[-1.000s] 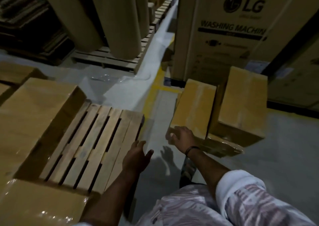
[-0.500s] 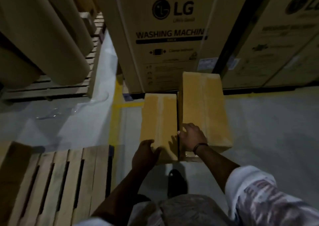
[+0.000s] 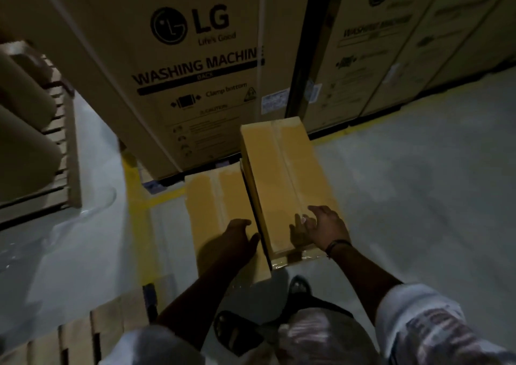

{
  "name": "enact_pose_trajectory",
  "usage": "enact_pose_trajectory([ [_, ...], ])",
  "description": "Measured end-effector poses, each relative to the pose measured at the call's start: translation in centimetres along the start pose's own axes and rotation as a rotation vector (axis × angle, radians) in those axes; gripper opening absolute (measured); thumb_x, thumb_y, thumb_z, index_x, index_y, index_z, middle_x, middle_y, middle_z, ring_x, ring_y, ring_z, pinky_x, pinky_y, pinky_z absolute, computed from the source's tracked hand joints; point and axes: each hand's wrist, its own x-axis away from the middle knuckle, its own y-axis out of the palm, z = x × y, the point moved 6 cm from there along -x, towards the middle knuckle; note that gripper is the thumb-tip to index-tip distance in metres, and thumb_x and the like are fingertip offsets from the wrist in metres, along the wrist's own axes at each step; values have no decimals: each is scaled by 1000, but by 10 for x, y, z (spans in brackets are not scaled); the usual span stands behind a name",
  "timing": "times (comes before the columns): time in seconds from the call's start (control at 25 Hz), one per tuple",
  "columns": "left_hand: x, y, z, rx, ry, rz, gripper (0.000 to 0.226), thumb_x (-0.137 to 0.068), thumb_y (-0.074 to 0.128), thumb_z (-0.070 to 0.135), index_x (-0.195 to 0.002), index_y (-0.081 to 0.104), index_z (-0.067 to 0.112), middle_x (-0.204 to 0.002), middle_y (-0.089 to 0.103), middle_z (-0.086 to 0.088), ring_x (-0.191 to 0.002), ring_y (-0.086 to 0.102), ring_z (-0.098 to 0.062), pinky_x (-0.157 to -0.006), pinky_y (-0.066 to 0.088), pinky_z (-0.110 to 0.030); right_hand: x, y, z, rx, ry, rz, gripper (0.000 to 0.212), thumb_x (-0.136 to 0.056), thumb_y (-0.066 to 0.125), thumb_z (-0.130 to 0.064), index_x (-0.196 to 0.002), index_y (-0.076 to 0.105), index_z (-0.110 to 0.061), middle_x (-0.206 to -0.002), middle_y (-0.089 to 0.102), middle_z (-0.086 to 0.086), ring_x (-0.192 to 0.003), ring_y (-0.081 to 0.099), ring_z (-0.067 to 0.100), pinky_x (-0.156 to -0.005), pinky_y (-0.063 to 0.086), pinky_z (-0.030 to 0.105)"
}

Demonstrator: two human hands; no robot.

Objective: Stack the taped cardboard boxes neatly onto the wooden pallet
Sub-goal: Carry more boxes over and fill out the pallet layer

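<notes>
Far left: brown cardboard rolls (image 3: pixel 25 108) standing on a slatted rack pallet (image 3: pixel 71 158). Bottom left corner: the wooden pallet (image 3: pixel 111 325), only its slatted edge in view, no box on the part I can see. A yellow floor line (image 3: pixel 134 180) runs up past it toward the big stock. Centre back: a tall LG washing machine carton (image 3: pixel 195 57), print facing me. In front of it, on the grey floor (image 3: pixel 418 197), sits the lower taped box (image 3: pixel 215 205), clear tape down its top seam. My left hand (image 3: pixel 237 236) lies palm down on the near right part of that box's top, fingers laid out and not clenched, thumb toward the dark gap between the boxes; dim light, fine detail lost. Just beside it on the right stands the taller taped box (image 3: pixel 284 175), its top higher, taped the same way. My right hand (image 3: pixel 324 228) is over the near end of its top, fingers spread and slightly bent, grasping nothing; cannot tell whether the tips touch. A dark wristband (image 3: pixel 337 243) on that wrist. Both boxes off the pallet, near its corner. Back right: a second LG carton (image 3: pixel 377 43).
</notes>
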Motion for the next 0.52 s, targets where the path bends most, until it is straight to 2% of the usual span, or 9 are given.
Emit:
enact_pose_trajectory([
  [0.12, -26, 0, 5, -74, -72, 88, 49, -91, 50, 68, -126, 63, 35, -127, 61, 10, -94, 64, -11, -85, 51, -28, -29, 0, 9, 32, -2, -30, 47, -98, 51, -38, -141, 52, -19, -142, 52, 8, -125, 50, 30, -100, 45, 38],
  [0.2, -45, 5, 20, -50, -69, 120, 35, -94, 57, 54, -116, 68, 30, -114, 64, 11, -102, 63, -13, -94, 48, -33, -56, -2, 15, 94, -36, -47, 47, -96, 51, -36, -140, 51, -20, -145, 49, 8, -129, 47, 30, -102, 44, 39],
  [0.28, -73, 15, 33, -30, -51, 131, 32, -98, 62, 32, -126, 65, 16, -127, 65, -3, -128, 54, -26, -115, 34, -41, -87, -5, 25, 138, -37, -69, 51, -96, 51, -37, -143, 46, -20, -154, 37, 9, -139, 33, 31, -107, 39, 43],
  [0.36, -105, 27, 42, -45, -88, 131, 40, -103, 56, 29, -139, 55, 12, -148, 52, -10, -148, 31, -32, -124, 20, -48, -119, -4, 39, 201, -36, -92, 59, -95, 51, -39, -148, 37, -18, -161, 20, 11, -147, 16, 35, -112, 32, 49],
  [0.44, -136, 38, 48, -7, -146, 101, 49, -105, 51, 35, -150, 43, 17, -166, 23, -9, -156, 5, -37, -122, 23, -55, -150, -3, 50, 235, -43, -102, 64, -94, 51, -42, -150, 32, -19, -163, 9, 11, -149, 7, 37, -114, 27, 53],
  [0.52, -166, 52, 54, 37, -170, 72, 64, -102, 59, 32, -158, 32, 17, -170, 9, -13, -156, 0, -38, -119, 29, -57, -182, 0, 59, 206, -49, -115, 62, -93, 54, -42, -149, 34, -22, -164, 6, 9, -148, 10, 37, -113, 30, 55],
])
